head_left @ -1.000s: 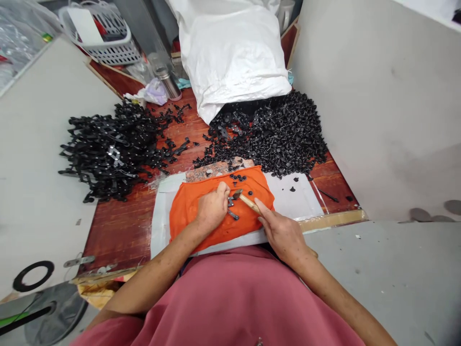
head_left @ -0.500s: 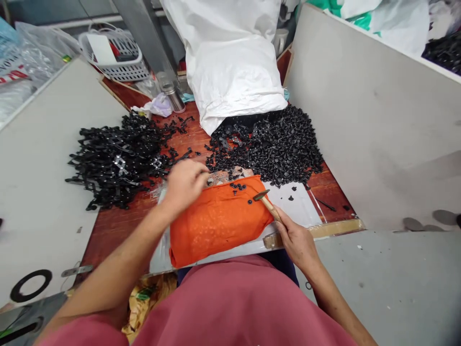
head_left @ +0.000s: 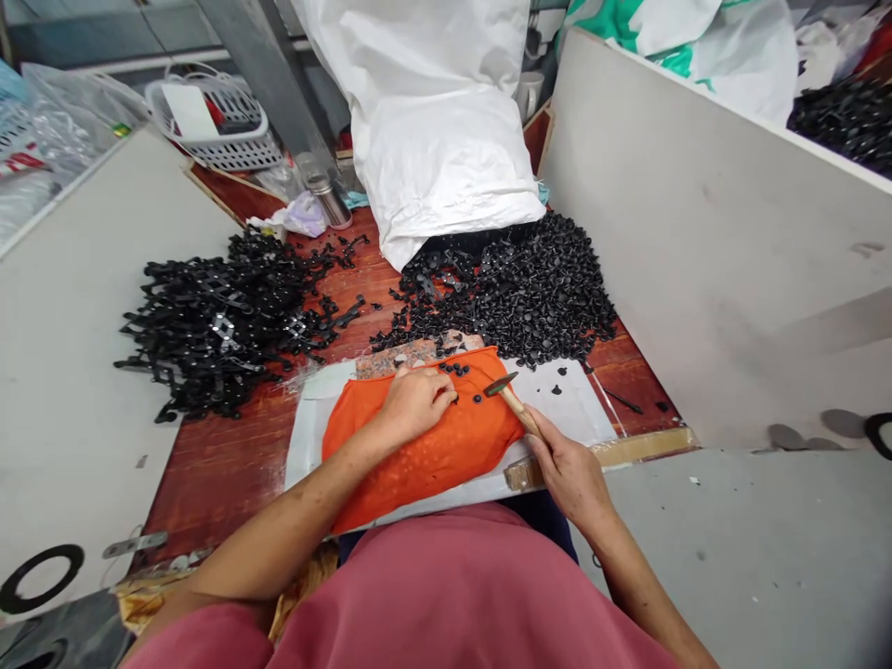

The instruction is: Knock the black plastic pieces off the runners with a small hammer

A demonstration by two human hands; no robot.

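My left hand (head_left: pixel 415 403) rests on an orange cloth (head_left: pixel 432 446), its fingers curled in a pinch beside a few small black caps (head_left: pixel 456 369); whatever it grips is too small to name. My right hand (head_left: pixel 568 469) is closed round the wooden handle of a small hammer (head_left: pixel 511 395), whose dark head hovers just above the cloth's right edge. The cloth lies on a white board (head_left: pixel 564 409) in front of me.
A heap of small black caps (head_left: pixel 536 288) spills from a white sack (head_left: pixel 439 130) behind the cloth. A tangled pile of black strips (head_left: pixel 216 316) lies at the left. Grey panels (head_left: pixel 711 251) wall both sides. A basket (head_left: pixel 209 116) and a metal flask (head_left: pixel 321 190) stand at the back.
My left hand reached out to the pile at the left of the cloth and has come back onto the cloth. The hammer lifted off the cloth and drew slightly right.
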